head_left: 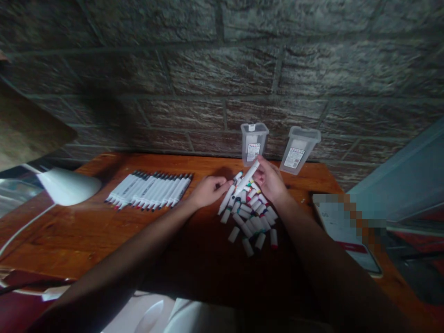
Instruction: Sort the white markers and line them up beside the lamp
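Note:
Loose marker caps point(255, 224), white with coloured ends, lie in a pile on the wooden table in front of me. My right hand point(272, 180) is closed on a white marker point(248, 178), which slants down over the far part of the pile. At the pile's left side is my left hand point(211, 190), its fingers curled and the thumb side turned to the caps. Another white marker point(226, 200) lies right by its fingertips; whether the hand grips anything is unclear. Left of that hand, several white markers with dark ends point(149, 189) lie side by side in a row.
Two clear plastic boxes point(255, 141) with labels stand at the back by the brick wall point(194, 78). A phone point(343, 236) lies at the right edge of the wooden table point(79, 240). On the left is a lamp with a white base point(71, 187) and a cable.

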Motion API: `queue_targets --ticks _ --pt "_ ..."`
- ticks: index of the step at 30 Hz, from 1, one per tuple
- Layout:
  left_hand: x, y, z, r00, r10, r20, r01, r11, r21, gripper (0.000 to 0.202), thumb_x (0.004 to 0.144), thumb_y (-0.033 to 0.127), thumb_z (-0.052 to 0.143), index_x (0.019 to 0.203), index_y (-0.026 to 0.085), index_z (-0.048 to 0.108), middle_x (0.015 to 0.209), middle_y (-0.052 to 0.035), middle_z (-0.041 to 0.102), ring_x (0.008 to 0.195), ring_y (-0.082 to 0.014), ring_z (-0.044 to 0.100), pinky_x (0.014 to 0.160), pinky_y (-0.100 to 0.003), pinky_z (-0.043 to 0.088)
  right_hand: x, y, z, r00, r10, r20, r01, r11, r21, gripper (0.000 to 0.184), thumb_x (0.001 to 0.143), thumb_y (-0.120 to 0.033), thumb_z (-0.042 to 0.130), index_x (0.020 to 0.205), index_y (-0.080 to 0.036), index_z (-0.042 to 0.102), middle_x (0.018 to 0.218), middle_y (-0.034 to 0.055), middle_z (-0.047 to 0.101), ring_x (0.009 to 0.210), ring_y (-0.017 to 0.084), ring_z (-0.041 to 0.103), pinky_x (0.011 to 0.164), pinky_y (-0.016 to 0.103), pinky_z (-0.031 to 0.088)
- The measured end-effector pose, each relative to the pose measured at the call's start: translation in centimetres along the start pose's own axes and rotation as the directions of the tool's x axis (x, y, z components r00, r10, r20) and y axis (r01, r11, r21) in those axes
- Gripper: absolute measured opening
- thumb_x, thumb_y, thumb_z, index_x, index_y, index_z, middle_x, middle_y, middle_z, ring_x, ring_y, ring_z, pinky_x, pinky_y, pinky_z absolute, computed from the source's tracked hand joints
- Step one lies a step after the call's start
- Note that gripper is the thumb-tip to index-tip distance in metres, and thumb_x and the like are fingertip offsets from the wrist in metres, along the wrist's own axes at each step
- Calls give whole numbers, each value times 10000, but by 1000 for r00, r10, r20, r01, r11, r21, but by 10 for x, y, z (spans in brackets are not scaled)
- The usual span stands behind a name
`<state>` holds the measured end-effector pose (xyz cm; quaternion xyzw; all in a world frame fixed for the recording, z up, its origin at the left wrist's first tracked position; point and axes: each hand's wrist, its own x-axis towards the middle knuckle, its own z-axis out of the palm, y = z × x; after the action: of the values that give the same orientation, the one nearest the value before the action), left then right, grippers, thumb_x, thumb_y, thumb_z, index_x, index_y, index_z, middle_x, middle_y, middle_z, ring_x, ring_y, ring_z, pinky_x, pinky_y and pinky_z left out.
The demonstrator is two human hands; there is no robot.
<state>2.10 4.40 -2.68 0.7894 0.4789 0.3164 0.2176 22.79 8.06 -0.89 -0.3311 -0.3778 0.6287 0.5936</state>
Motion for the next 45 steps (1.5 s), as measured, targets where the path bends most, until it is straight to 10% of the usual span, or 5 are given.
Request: queue_targets --ticks 12,20,31,40,45 --pt "-9 22 -3 978 41 -207 -86 974 -211 317 916 414 584 1121 177 630 718 20 604 659 -127 543 655 -237 424 -7 -15 0 997 -19 81 11 996 92 353 606 -433 879 787 -230 654 671 -57 633 539 56 528 413 168 296" --pt "-10 37 -6 932 -173 -319 -13 862 -506 533 969 610 356 820 172 621 580 12 509 496 -121 425 498 -266 346 -24 -4 19 941 23 338 91 944 -317 248 712 -436 811 824 -236 717 669 -43 663 527 89 546 485 200 373" --pt "-1 19 -12 863 -334 -378 50 802 -595 575 948 637 389 624 188 542 555 1 518 482 -118 435 492 -264 342 2 -11 -24 927 -371 -53 268 754 -600 497 771 -689 622 634 -212 598 551 -27 587 478 110 473 487 240 383" --pt "0 25 -5 887 -342 -310 88 786 -612 576 918 661 418 635 182 564 543 13 497 475 -110 427 491 -259 327 -2 -34 -36 863 -472 -178 70 461 -885 390 888 -540 487 849 -197 668 824 81 718 741 209 644 714 320 471" --pt "-1 22 -7 896 -325 -303 61 766 -640 511 881 641 511 680 177 590 538 28 486 478 -103 424 488 -248 313 -6 -62 -47 946 -311 -86 -19 211 -977 176 743 -369 713 834 -219 721 880 71 741 864 237 676 777 321 468"
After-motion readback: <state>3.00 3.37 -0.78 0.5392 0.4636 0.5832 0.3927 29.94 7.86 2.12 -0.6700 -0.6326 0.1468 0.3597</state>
